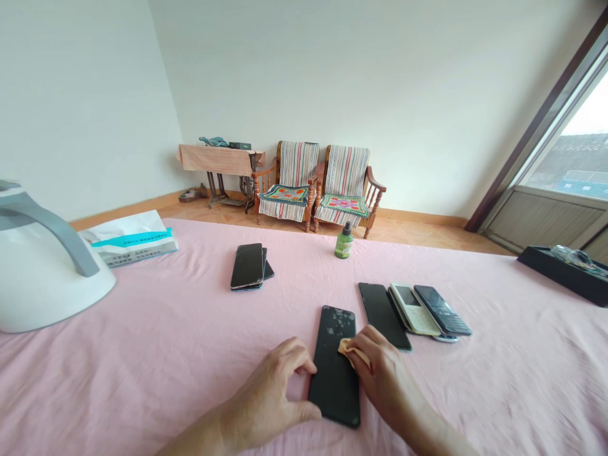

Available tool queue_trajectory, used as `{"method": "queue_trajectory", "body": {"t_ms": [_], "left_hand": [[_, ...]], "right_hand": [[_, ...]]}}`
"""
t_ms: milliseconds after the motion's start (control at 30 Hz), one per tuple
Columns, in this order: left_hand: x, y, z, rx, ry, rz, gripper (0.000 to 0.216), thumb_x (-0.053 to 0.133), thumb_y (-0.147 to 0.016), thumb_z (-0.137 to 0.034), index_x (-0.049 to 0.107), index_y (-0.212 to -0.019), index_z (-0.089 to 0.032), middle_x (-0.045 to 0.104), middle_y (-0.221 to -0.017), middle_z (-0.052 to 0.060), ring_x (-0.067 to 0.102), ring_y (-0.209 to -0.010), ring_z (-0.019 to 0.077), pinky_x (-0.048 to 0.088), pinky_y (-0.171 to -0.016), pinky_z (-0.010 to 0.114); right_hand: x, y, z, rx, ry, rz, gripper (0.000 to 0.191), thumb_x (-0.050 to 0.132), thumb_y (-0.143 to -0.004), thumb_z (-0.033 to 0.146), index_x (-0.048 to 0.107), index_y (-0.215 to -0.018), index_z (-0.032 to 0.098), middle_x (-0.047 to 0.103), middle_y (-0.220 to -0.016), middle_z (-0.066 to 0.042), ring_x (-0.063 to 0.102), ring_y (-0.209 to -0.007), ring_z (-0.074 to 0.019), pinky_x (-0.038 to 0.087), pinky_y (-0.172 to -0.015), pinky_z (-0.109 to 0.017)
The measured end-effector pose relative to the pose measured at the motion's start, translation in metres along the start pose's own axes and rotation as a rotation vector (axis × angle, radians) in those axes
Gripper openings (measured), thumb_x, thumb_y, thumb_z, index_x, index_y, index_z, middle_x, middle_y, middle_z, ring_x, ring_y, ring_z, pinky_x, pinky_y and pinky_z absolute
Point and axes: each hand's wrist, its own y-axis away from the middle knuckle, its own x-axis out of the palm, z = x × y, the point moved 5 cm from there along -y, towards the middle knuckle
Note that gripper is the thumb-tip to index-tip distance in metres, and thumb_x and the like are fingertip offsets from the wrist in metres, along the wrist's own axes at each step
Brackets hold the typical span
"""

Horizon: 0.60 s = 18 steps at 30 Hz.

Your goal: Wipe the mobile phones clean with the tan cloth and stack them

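A black smartphone (pixel 335 361) lies face up on the pink cloth, its upper screen spotted with droplets. My left hand (pixel 270 396) grips the phone's left edge between thumb and fingers. My right hand (pixel 384 380) presses a small yellow cloth (pixel 350 350) against the screen's right side, fingers closed on it. To the right lie three more phones in a row: a black one (pixel 382 313), a white keypad one (pixel 414 309) and a dark keypad one (pixel 443 310). Two stacked dark phones (pixel 247 266) rest farther back on the left. A small green spray bottle (pixel 344 241) stands behind.
A white appliance with a grey handle (pixel 42 259) sits at the left edge, a white and teal packet (pixel 130 239) behind it. A black tray (pixel 563 272) holding clear items is at the far right. Two wooden chairs (pixel 316 187) and a side table (pixel 221 161) stand by the wall.
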Motion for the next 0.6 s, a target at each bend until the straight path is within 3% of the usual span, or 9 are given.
{"method": "queue_trajectory", "body": {"t_ms": [267,400,600], "left_hand": [[0.002,0.001,0.003,0.039,0.005,-0.012,0.044,0.083,-0.055,-0.010,0.057,-0.088,-0.019,0.056,-0.092,0.000,0.054,-0.087,0.0180,0.043,-0.080,0.029],[0.001,0.002,0.000,0.026,-0.002,-0.006,0.042,0.082,-0.055,-0.007,0.057,-0.087,-0.019,0.056,-0.092,-0.001,0.055,-0.088,0.0176,0.042,-0.081,0.029],[0.001,0.001,-0.001,0.016,0.004,-0.006,0.041,0.082,-0.056,-0.007,0.058,-0.087,-0.019,0.056,-0.092,-0.001,0.055,-0.089,0.0180,0.043,-0.081,0.029]], "right_hand": [[-0.011,-0.048,-0.027,0.109,0.162,-0.032,0.023,0.042,-0.091,0.016,0.056,-0.073,0.017,0.053,-0.076,-0.003,0.054,-0.069,-0.0159,0.037,-0.066,-0.026],[-0.011,-0.027,-0.016,0.103,0.132,-0.013,0.024,0.042,-0.091,0.015,0.056,-0.071,0.017,0.053,-0.074,-0.003,0.054,-0.066,-0.0151,0.037,-0.063,-0.025],[-0.007,0.022,0.010,0.049,-0.093,0.099,0.024,0.042,-0.090,0.011,0.058,-0.073,0.017,0.056,-0.076,-0.003,0.056,-0.068,-0.0136,0.038,-0.061,-0.023]]}}
